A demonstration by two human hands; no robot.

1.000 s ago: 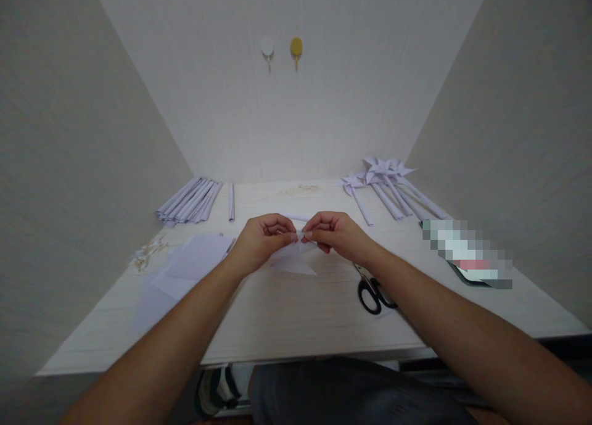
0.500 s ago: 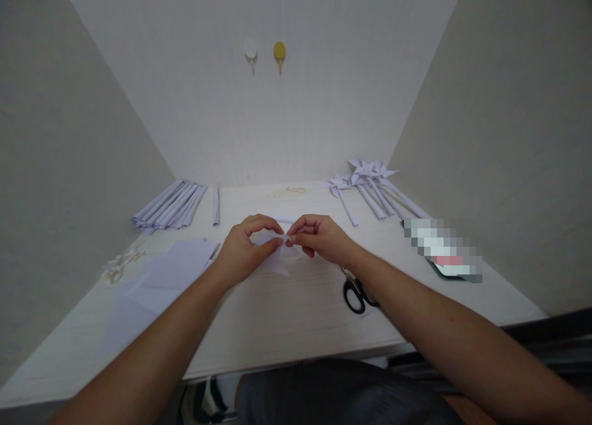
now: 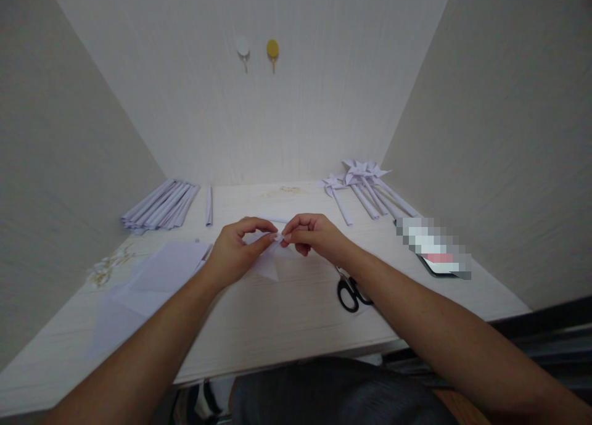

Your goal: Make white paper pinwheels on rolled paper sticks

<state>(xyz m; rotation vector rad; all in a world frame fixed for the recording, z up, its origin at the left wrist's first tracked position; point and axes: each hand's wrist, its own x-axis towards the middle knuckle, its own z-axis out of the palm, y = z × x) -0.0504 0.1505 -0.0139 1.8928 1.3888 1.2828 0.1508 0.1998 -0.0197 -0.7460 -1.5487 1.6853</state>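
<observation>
Between my two hands, above the middle of the table, is a piece of white paper (image 3: 267,266) with pointed corners, like a paper pinwheel head. My left hand (image 3: 238,249) pinches it near its centre between thumb and forefinger. Fingertip to fingertip with it, my right hand (image 3: 317,234) pinches the same spot, where a small whitish bit shows; its exact form is too small to tell. Behind my hands lies a rolled paper stick (image 3: 276,219), partly hidden. Black-handled scissors (image 3: 348,294) rest under my right forearm, their blades mostly covered.
At the back left lie a pile of rolled paper sticks (image 3: 161,206) and a single stick (image 3: 209,206). Paper sheets (image 3: 152,277) and small cotton-swab-like sticks (image 3: 108,268) are nearer left. Several paper pinwheels (image 3: 363,175) and a phone (image 3: 435,252) lie right, on the white table (image 3: 287,326).
The view has shifted slightly, so everything sits a little further left. Both hands keep pinching the paper at its centre, and its lower corner has tilted a little.
</observation>
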